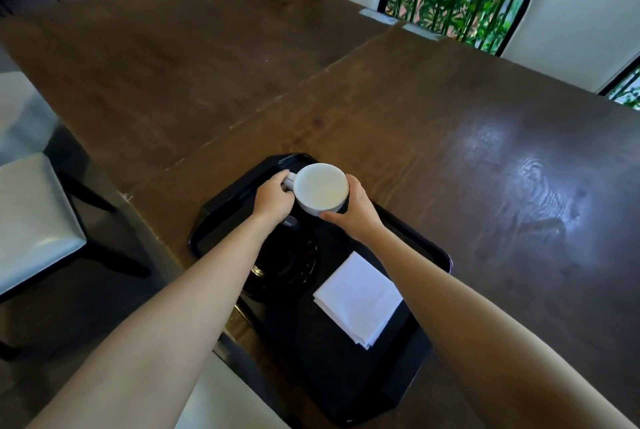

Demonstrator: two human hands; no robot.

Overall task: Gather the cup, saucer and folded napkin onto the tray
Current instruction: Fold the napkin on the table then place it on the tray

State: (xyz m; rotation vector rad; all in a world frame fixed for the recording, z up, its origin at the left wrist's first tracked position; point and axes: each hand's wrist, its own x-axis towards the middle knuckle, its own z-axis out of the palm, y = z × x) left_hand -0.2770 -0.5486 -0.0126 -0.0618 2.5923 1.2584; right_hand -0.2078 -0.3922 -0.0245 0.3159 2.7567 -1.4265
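1. The left hand point(273, 200) is closed on the handle of the white cup point(320, 188), its fingers wrapped round the loop at the cup's 9 o'clock side.
2. The right hand point(360, 212) is cupped against the cup's wall from about 3 to 5 o'clock, thumb lying along the lower rim; it steadies the cup and does not pinch it.
3. The cup sits between the two hands, upright, over the far end of the black tray point(440, 252). Whether its base touches the tray or hangs just above it I cannot tell. It looks empty or nearly so.
4. The dark saucer point(287, 264) lies on the tray at the cup's 6 to 7 o'clock, just under the left forearm, with no cup on it.
5. The folded napkin point(358, 298) lies on the tray at the cup's 5 o'clock, beside the saucer and close under the right forearm.
6. So all three things seem to be over or on the tray; what likely remains is seating the cup.
7. Risks, as I judge them: if the cup is to go on the saucer, the left forearm hides the saucer and the cup could land on its rim and tip.
8. The tray's near end overhangs the wooden table point(450, 110) edge, so weight or a forearm pressing there could rock it.
9. A forearm drawn back low could drag the napkin and undo its fold.
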